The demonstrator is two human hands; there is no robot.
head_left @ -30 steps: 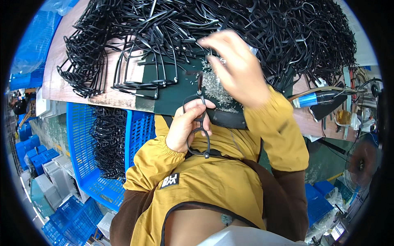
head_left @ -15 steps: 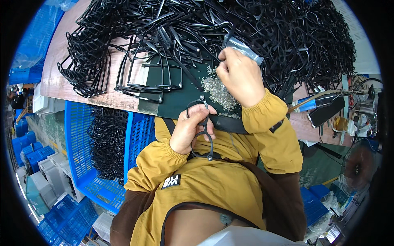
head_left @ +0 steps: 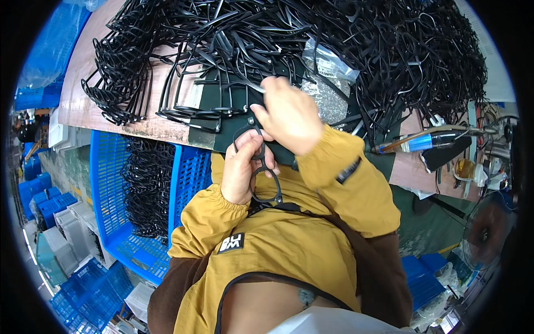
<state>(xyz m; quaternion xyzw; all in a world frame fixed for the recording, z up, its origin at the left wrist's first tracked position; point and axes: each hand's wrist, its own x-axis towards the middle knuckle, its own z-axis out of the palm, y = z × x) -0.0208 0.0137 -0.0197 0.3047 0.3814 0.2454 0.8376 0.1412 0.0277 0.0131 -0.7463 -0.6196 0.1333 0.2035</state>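
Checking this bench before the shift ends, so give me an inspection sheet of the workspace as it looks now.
Surface: wooden bench with a dark green mat.
Job's things: black eyeglass frame in the left hand; the right hand works at its top.
Clutter: heap of black frames, clear bag, blue-handled tool.
Hands: both bare, sleeves mustard.
Cables: wires at right edge.
Surroundings: blue crate of frames, fan.

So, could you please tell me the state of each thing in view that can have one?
Left hand: closed around the black glasses frame.
Right hand: pinching at the frame's top.
Blue crate: part-filled with frames.
Clear bag: lying on the frame pile.
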